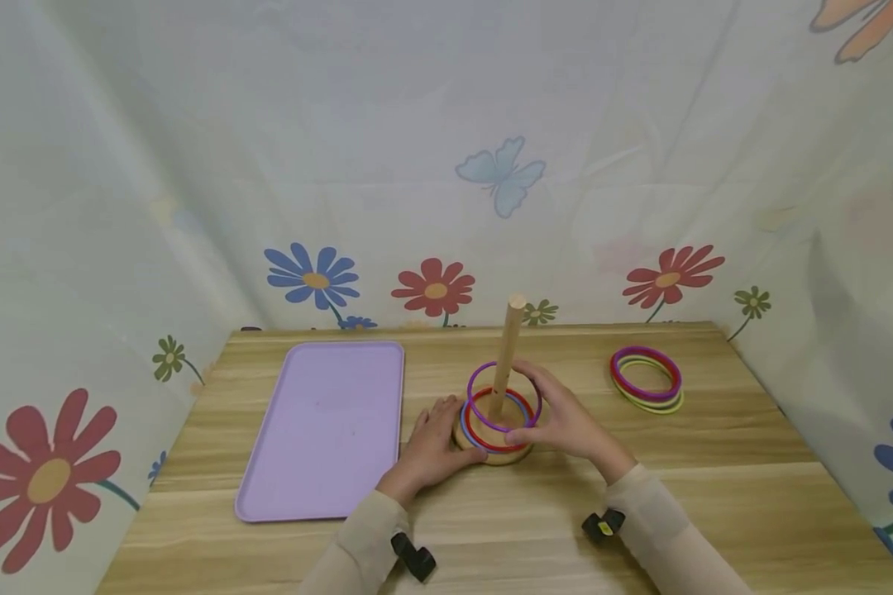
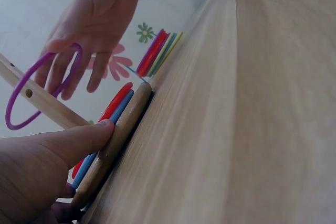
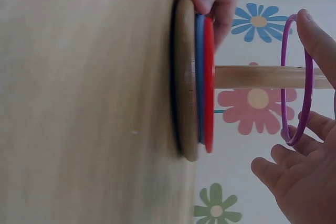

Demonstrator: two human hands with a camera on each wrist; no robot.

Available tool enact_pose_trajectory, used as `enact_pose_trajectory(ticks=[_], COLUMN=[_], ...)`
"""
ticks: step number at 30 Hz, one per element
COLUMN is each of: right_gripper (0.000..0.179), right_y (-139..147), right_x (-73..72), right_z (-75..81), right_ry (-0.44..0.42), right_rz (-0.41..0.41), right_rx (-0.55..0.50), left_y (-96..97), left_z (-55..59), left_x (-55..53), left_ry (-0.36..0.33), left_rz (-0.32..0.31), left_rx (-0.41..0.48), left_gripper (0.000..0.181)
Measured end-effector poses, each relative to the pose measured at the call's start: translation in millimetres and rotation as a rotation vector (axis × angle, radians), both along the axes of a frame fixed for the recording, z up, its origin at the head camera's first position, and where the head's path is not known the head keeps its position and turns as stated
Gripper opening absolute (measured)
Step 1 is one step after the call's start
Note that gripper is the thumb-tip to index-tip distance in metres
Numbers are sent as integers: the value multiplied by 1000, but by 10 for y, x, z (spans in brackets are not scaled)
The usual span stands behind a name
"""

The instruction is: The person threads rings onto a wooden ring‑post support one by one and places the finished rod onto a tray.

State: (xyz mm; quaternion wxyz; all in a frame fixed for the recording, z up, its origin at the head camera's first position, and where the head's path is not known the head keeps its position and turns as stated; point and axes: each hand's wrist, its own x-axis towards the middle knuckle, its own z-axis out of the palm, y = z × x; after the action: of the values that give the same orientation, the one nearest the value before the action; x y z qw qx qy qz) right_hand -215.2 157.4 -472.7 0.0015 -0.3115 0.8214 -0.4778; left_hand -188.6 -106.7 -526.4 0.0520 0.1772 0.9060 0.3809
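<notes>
A wooden ring-toss stand has a round base (image 3: 185, 77) and an upright peg (image 1: 508, 355). On the base lie a blue ring (image 3: 200, 87) and, over it, a red ring (image 3: 209, 87), both around the peg. My left hand (image 1: 433, 446) grips the base's left side, its thumb at the near rim against the rings' edges. My right hand (image 1: 565, 417) holds a purple ring (image 3: 308, 93) between thumb and fingertips. This ring encircles the peg, apart from the red ring below it.
A lilac tray (image 1: 320, 430) lies on the left of the wooden table (image 1: 536, 529). At the right, several stacked rings (image 2: 157, 53) in purple, red, blue and yellow rest on the tabletop. A flower-printed cloth (image 1: 387, 124) hangs behind the table and at both sides.
</notes>
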Motion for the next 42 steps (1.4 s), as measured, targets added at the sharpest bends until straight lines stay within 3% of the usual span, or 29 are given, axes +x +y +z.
enact_pose_trajectory(ticks=[17, 29, 42], right_gripper=[107, 106, 108], right_y=[43, 30, 31], right_x=[-39, -69, -85], right_z=[-234, -262, -296], right_ry=[-80, -163, -171], right_rz=[4, 21, 45], right_rx=[38, 60, 96], left_y=[-5, -9, -7], left_z=[-44, -27, -24], left_x=[-32, -27, -15], left_ry=[15, 19, 10], left_rz=[-3, -5, -3], left_rx=[-7, 9, 5], left_gripper=[97, 97, 99])
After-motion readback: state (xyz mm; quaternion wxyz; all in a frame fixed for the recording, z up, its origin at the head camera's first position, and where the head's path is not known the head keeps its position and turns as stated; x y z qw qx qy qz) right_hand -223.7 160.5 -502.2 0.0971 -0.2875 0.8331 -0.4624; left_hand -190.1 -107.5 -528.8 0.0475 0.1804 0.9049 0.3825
